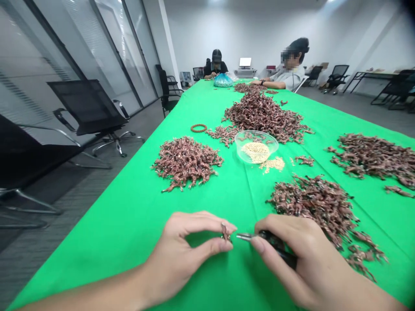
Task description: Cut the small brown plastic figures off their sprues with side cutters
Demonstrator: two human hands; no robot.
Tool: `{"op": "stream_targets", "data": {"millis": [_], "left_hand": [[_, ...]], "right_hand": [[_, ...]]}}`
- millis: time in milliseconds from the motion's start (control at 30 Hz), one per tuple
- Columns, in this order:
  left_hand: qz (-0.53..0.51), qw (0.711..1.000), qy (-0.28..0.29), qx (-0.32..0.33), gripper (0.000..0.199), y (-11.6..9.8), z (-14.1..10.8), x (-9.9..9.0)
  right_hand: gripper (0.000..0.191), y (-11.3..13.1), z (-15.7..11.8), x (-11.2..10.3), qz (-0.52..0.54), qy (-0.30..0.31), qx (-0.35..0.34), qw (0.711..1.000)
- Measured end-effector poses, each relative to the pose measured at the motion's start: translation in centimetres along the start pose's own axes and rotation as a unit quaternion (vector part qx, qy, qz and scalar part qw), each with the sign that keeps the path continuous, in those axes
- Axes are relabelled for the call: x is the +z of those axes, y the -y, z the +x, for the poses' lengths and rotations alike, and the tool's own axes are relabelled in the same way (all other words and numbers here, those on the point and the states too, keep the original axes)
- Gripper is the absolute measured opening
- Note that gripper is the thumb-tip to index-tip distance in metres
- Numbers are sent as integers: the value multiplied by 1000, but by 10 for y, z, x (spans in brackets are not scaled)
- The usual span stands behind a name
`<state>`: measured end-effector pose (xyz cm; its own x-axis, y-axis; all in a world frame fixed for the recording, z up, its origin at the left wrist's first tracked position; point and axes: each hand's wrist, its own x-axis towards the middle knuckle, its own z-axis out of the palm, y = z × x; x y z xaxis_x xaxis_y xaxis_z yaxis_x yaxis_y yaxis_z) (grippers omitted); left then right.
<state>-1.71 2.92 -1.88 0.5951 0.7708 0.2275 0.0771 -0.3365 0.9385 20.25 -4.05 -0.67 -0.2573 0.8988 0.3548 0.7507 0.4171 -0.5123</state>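
Observation:
Between thumb and fingertips, my left hand [184,244] pinches a small brown animal figurine [225,233]. My right hand [300,246] is closed around dark-handled pliers [275,244], whose metal tip points left at the figurine with a small gap between them. Much of the handle is hidden by my fingers. A pile of similar figurines [314,205] lies just beyond my right hand, with some loose ones along its right side. Another figurine pile [187,163] sits past my left hand.
A clear plastic bowl [240,149] holds small pale pieces, with some spilled pieces [274,164] beside it. Behind it rises a large figurine heap [262,113]; a brown ring [198,128] lies left. Two people sit at the far end near a blue bag [223,80]. Chairs [87,106] stand left.

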Motion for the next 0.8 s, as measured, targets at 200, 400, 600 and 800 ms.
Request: {"op": "stream_targets", "data": {"millis": [200, 400, 600, 800], "left_hand": [[-46, 999, -4, -12, 15, -3, 2, 2], [-47, 999, -6, -5, 17, -5, 1, 2], [-46, 999, 0, -2, 17, -3, 1, 4], [-47, 999, 4, -12, 16, -3, 0, 3]], "right_hand": [[20, -5, -2, 8, 24, 36, 8, 999], [20, -4, -2, 10, 36, 49, 11, 998], [21, -4, -2, 10, 37, 55, -1, 998], [24, -4, -1, 10, 37, 71, 5, 997]]}}
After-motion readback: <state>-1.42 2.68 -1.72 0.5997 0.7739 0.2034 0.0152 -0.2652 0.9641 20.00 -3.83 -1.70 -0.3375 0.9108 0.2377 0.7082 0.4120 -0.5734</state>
